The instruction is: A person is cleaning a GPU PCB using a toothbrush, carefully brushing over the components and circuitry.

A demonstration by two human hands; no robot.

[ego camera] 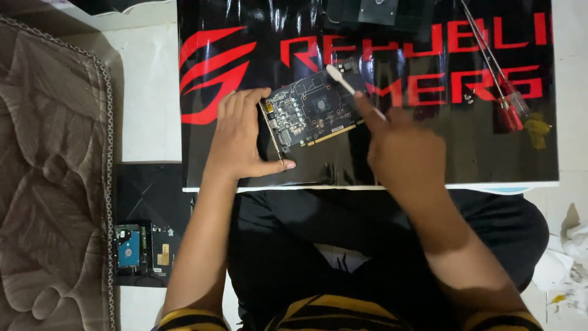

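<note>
A dark circuit board (312, 109) with a bare chip in its middle lies tilted on a glossy black mat (245, 165) with red lettering. My left hand (245, 138) grips the board's left end, thumb under its near corner. My right hand (401, 147) holds a thin white stick with a flat white tip (340, 78); the tip hovers over the board's upper right part, near the chip.
Two red-handled screwdrivers (505, 101) lie at the mat's right, with small screws (469, 96) beside them. A black part (380, 12) sits at the mat's far edge. A hard drive (128, 248) rests on the floor at left, beside a brown mattress (49, 171). Crumpled tissue (569, 257) lies at right.
</note>
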